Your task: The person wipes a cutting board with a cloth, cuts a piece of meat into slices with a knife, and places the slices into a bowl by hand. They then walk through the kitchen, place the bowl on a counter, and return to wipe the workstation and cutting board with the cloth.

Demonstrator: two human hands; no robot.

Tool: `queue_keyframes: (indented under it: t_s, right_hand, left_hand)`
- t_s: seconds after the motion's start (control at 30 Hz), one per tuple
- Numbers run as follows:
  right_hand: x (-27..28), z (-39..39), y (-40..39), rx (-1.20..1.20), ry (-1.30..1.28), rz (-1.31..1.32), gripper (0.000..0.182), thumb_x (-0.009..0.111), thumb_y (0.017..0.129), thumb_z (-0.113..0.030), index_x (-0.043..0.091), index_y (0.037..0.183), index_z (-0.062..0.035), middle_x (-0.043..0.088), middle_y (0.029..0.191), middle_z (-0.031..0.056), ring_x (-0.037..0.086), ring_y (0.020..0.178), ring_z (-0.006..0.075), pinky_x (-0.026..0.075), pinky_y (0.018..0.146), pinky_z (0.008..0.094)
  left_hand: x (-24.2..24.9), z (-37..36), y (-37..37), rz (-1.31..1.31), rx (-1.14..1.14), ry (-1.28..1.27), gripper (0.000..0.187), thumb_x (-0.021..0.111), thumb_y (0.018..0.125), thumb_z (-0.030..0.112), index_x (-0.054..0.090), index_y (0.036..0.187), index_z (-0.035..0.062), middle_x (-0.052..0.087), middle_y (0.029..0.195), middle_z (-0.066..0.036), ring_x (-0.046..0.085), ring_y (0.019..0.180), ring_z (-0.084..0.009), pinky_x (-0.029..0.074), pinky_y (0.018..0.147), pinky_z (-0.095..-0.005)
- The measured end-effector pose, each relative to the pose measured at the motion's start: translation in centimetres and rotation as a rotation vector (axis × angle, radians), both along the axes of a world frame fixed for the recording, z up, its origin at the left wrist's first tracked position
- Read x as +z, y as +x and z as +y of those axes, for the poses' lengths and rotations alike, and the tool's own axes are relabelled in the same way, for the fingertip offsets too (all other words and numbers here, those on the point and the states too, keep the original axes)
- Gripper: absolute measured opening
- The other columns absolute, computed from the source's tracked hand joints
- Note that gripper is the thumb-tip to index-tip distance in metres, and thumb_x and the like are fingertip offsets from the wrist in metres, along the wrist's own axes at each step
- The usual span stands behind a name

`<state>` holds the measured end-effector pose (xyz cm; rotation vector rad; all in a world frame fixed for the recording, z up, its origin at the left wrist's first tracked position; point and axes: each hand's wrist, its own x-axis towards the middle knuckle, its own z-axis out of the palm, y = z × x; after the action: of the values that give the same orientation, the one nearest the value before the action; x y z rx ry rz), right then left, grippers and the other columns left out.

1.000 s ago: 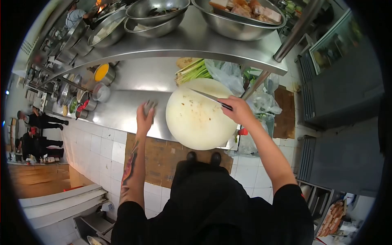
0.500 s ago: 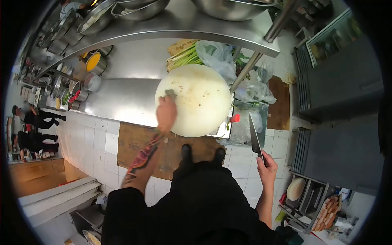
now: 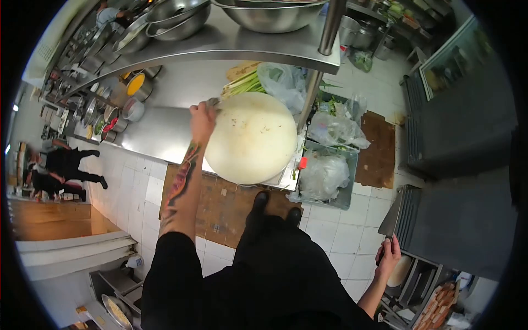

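Observation:
A round whitish board (image 3: 253, 143) with small brown bits on it lies on the steel counter. At its upper left edge is my left hand (image 3: 203, 121), its fingers closed on a small grey cloth (image 3: 212, 102). My right hand (image 3: 388, 256) is off to the lower right, away from the counter, and grips a knife (image 3: 391, 220) by its handle, with the broad blade pointing up. Long green stalks (image 3: 245, 83) and a clear plastic bag (image 3: 283, 82) lie just behind the board.
A steel shelf (image 3: 247, 47) with metal bowls hangs over the counter. Bins (image 3: 344, 187) with plastic bags stand right of the board. A red-capped item (image 3: 302, 163) is at the counter's corner. Pots (image 3: 138, 86) stand at left. People (image 3: 69, 165) are at far left.
My left hand has moved up and left with the cloth to the board's edge. My right hand has moved right and down with the knife. The view has shifted.

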<state>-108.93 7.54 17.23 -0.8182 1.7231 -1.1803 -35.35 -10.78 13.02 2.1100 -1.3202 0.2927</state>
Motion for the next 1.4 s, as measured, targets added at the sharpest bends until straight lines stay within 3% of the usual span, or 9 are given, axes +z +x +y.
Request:
queue_keyframes:
  t_s: [0.2,0.33,0.53,0.73,0.8,0.9,1.2,1.33,1.4]
  right_hand:
    - [-1.7,2.6,2.5,-0.208,0.083,-0.083,0.047,0.070,0.102,-0.016,0.057,0.145,-0.0039,0.063,0.084,0.0003,0.053,0.055,0.0065,0.037,0.040,0.0221]
    - [-1.7,1.0,6.4,-0.076,0.072,-0.195,0.038,0.069,0.103,-0.014,0.063,0.139,-0.0040,0.063,0.085,0.0014,0.054,0.056,0.0069,0.038,0.040,0.0227]
    - [-1.3,0.7,8.4,-0.019,0.025,-0.156,0.039,0.070,0.102,-0.013,0.064,0.139,-0.0016,0.063,0.085,0.0007,0.054,0.055,0.0065,0.038,0.040,0.0225]
    - [-2.2,3.3,9.6,-0.104,0.126,-0.094,0.041,0.071,0.101,-0.015,0.064,0.139,-0.0024,0.063,0.084,0.0008,0.054,0.054,0.0068,0.038,0.040,0.0229]
    - [-2.5,3.8,10.1,-0.153,0.157,-0.124,0.041,0.072,0.101,-0.015,0.064,0.139,-0.0029,0.063,0.083,0.0007,0.054,0.054,0.0068,0.039,0.040,0.0230]
    - [-2.6,2.5,10.8,-0.107,0.153,-0.147,0.040,0.072,0.101,-0.015,0.065,0.138,-0.0029,0.063,0.083,0.0008,0.054,0.054,0.0068,0.039,0.040,0.0229]
    - [-1.0,2.8,10.2,-0.109,0.063,-0.084,0.039,0.071,0.101,-0.015,0.066,0.138,-0.0036,0.062,0.082,-0.0009,0.053,0.054,0.0057,0.038,0.040,0.0226]
    - [-1.6,5.0,10.8,-0.126,0.151,-0.079,0.038,0.072,0.101,-0.017,0.066,0.137,-0.0052,0.061,0.079,-0.0019,0.053,0.054,0.0051,0.037,0.041,0.0227]
    - [-2.7,5.1,10.9,-0.125,0.175,-0.105,0.039,0.072,0.101,-0.016,0.066,0.138,-0.0054,0.062,0.080,-0.0018,0.053,0.054,0.0049,0.037,0.041,0.0227]
  left_hand:
    - [-9.6,-1.3,-12.1,-0.180,-0.158,0.111,0.021,0.058,0.098,0.012,0.060,0.116,0.0017,0.064,0.111,-0.022,0.066,0.060,-0.0291,0.053,0.048,-0.0405]
    - [-3.3,-1.5,-24.9,0.574,-0.526,-0.019,0.029,0.060,0.103,0.022,0.063,0.119,-0.0029,0.064,0.109,-0.028,0.062,0.104,-0.0476,0.051,0.091,-0.0530]
    - [0.8,-4.8,-8.7,0.275,-0.469,-0.289,0.027,0.064,0.102,0.024,0.062,0.109,-0.0019,0.063,0.103,-0.028,0.063,0.088,-0.0491,0.052,0.077,-0.0552]
    - [-7.0,-6.5,-5.0,0.010,0.187,0.228,0.019,0.056,0.105,0.021,0.060,0.107,0.0027,0.068,0.091,-0.015,0.070,0.063,-0.0287,0.058,0.052,-0.0411]
    - [-9.9,-6.8,-12.6,-0.292,-0.039,0.118,0.018,0.053,0.105,0.018,0.063,0.109,0.0031,0.070,0.089,-0.014,0.067,0.062,-0.0298,0.057,0.055,-0.0412]
    - [-5.9,-5.9,-22.4,0.506,-0.524,0.023,0.031,0.058,0.104,0.029,0.064,0.115,0.0005,0.064,0.105,-0.029,0.063,0.101,-0.0480,0.051,0.086,-0.0565]
    - [-2.5,-8.6,-1.2,0.093,-0.089,0.058,0.030,0.061,0.103,0.027,0.060,0.119,0.0021,0.065,0.112,-0.026,0.069,0.078,-0.0473,0.058,0.065,-0.0548]
    - [-15.0,-14.5,-5.4,-0.211,-0.062,0.052,0.023,0.061,0.100,0.023,0.063,0.114,0.0036,0.065,0.116,-0.024,0.071,0.078,-0.0405,0.058,0.059,-0.0492]
    - [-7.9,-11.4,-14.6,0.006,-0.297,0.293,0.025,0.059,0.102,0.022,0.064,0.118,0.0025,0.066,0.112,-0.024,0.070,0.084,-0.0410,0.058,0.069,-0.0509]
